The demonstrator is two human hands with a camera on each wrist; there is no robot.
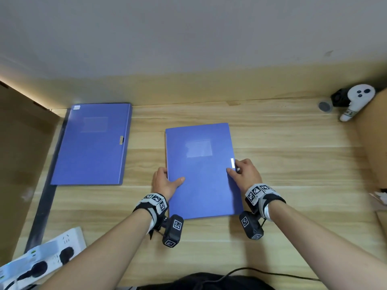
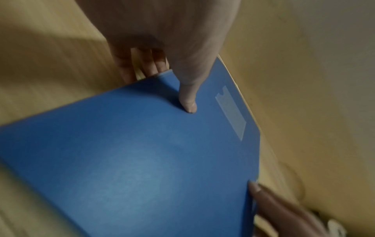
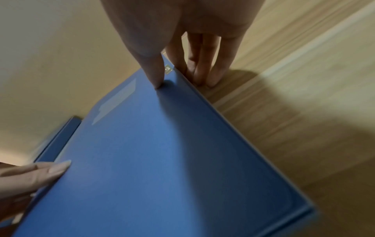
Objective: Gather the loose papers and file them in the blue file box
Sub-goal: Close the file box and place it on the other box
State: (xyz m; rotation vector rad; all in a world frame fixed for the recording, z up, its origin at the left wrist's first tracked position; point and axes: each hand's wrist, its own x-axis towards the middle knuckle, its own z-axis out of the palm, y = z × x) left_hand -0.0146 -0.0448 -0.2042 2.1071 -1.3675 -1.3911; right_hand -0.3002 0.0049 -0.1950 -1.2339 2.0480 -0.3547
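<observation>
A: Blue box (image 1: 201,172) lies flat mid-desk (image 1: 282,155), lid down, w/ a clear label pocket on top. Second box (image 1: 94,143) sits well apart, far left, closed, clasp on its right edge.

B: Hands?

A: Left hand (image 1: 164,183) is at the near box's left edge: thumb lies on the lid, other fingers go down the side. In the left wrist view the fingers (image 2: 150,64) slip behind the edge, so it's gripping the box. Right hand (image 1: 245,174) is at the right edge by the white clasp tab: thumb tip presses on the lid, the other fingers (image 3: 205,64) reach down past the side to the desk. Looks like a pinch on that edge.

B: Papers?

A: Thin pale strip shows along the box's left edge in the head view; can't tell if it's paper.

B: Other stuff?

A: White power strip (image 1: 41,256) w/ black plugs near left, white controller (image 1: 356,99) far right, cardboard (image 1: 23,143) on left side. Wrist views are blurry.
</observation>
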